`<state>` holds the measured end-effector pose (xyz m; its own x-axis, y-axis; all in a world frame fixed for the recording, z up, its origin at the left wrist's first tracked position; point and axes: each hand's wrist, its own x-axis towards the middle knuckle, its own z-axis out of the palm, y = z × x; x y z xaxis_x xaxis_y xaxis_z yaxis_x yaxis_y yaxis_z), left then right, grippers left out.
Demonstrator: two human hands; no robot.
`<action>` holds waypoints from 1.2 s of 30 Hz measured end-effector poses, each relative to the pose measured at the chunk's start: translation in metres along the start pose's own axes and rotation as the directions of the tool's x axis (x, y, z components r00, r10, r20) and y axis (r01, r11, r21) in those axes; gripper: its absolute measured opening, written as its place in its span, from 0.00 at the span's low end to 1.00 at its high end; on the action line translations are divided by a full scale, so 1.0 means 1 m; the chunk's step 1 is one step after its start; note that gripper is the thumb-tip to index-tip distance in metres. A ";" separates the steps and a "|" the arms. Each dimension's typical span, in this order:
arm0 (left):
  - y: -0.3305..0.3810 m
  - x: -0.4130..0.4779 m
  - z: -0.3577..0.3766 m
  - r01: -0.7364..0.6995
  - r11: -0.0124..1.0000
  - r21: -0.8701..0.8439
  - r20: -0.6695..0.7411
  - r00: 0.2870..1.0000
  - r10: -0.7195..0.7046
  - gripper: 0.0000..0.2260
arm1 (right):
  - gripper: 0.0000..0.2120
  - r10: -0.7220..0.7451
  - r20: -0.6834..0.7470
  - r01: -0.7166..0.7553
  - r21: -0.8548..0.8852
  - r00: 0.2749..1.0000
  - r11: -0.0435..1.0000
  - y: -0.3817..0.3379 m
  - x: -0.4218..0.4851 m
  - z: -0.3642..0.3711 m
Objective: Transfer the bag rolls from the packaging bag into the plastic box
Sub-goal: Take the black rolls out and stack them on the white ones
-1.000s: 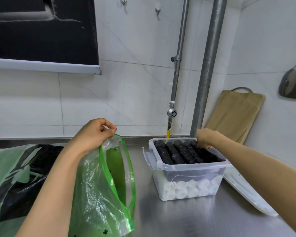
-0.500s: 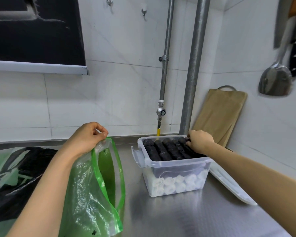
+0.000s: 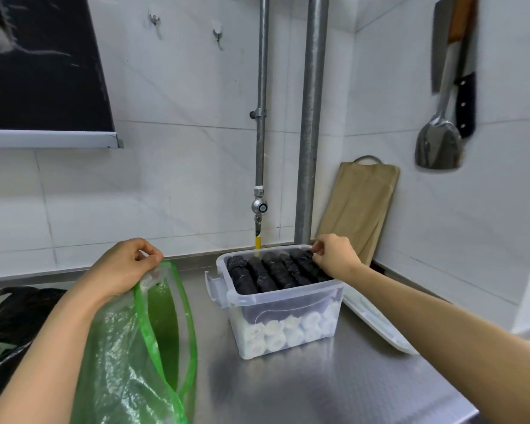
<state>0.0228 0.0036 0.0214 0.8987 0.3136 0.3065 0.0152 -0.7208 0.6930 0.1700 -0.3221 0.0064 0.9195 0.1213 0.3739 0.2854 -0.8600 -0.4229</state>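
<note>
Steel tabletop (image 3: pixel 334 393) — packaging bag (image 3: pixel 120 362) left, plastic box (image 3: pixel 288 301) right
Left hand (image 3: pixel 126 267) pinches the bag mouth; right hand (image 3: pixel 334 255) curls onto the far-corner bag rolls (image 3: pixel 266 270) — lying lengthwise away.

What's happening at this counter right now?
A person is packing bag rolls into a clear box. The left hand pinches the rim of the green bag, holding it up on the counter. The right hand is at the box's far right corner, fingers curled on the black rolls; whether it holds one is unclear. Those fill the top layer over white rolls. The lid lies beside the box.
</note>
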 end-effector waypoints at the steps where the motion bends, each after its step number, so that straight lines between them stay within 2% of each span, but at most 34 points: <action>1: -0.001 0.001 0.000 0.001 1.000 0.002 -0.005 1.000 -0.001 0.04 | 0.08 0.010 -0.011 -0.009 0.077 1.000 0.997 0.002 -0.001 -0.002; 3: -0.001 0.002 0.001 -0.001 1.000 0.005 -0.021 1.000 0.002 0.03 | 0.08 0.018 -0.040 -0.010 0.206 0.999 0.978 0.007 -0.007 -0.005; 5: -0.003 0.003 0.002 0.004 1.000 0.021 -0.058 0.998 -0.003 0.03 | 0.09 -0.008 -0.062 0.022 0.245 0.998 0.969 0.009 -0.013 -0.006; 8: -0.004 0.003 0.004 0.006 0.996 0.086 -0.139 0.990 0.006 0.05 | 0.09 -0.099 -0.061 0.108 0.171 0.993 0.979 0.008 -0.022 -0.008; 11: 0.000 0.000 0.009 0.020 0.986 0.168 -0.191 0.982 0.012 0.03 | 0.11 -0.198 -0.034 0.200 0.062 0.980 0.978 0.005 -0.023 -0.014; 13: 0.002 -0.002 0.012 0.027 0.974 0.224 -0.230 0.973 0.026 0.04 | 0.11 -0.228 0.042 0.228 -0.003 0.973 0.974 0.002 -0.020 -0.020; 15: 0.006 -0.006 0.013 0.022 0.966 0.257 -0.245 0.969 0.043 0.08 | 0.11 -0.232 0.176 0.242 -0.035 0.957 0.970 -0.004 -0.015 -0.030; 18: 0.017 -0.012 0.014 0.022 0.958 0.287 -0.195 0.980 0.036 0.15 | 0.22 -0.195 0.421 0.268 -0.122 0.886 0.956 -0.014 -0.009 -0.050; 21: 0.031 -0.015 0.017 -0.035 0.956 0.291 -0.074 0.996 0.059 0.18 | 0.30 -0.122 0.576 0.303 -0.229 0.808 0.925 -0.017 -0.002 -0.067; 24: 0.041 -0.016 0.024 -0.098 0.947 0.306 0.049 0.995 0.087 0.21 | 0.34 -0.080 0.622 0.303 -0.262 0.779 0.916 -0.014 0.003 -0.068; 28: 0.055 -0.015 0.036 -0.155 0.900 0.407 0.148 0.984 0.103 0.26 | 0.40 -0.066 0.666 0.333 -0.283 0.743 0.899 -0.013 0.007 -0.065; 31: 0.066 -0.013 0.043 -0.190 0.877 0.442 0.219 0.971 0.100 0.27 | 0.41 0.012 0.734 0.328 -0.318 0.679 0.890 -0.016 0.013 -0.067; 33: 0.072 -0.011 0.047 -0.210 0.872 0.443 0.249 0.963 0.105 0.26 | 0.37 0.065 0.763 0.216 -0.262 0.644 0.941 -0.022 0.017 -0.066; 36: 0.078 -0.010 0.052 -0.233 0.861 0.452 0.267 0.956 0.119 0.25 | 0.29 0.090 0.741 0.072 -0.184 0.666 0.980 -0.031 0.020 -0.060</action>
<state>0.0382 -0.0882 0.0383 0.9783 0.0492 0.2013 0.0015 -0.9730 0.2306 0.1637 -0.3229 0.0761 0.8380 0.3706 -0.4004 0.2967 -0.9255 -0.2356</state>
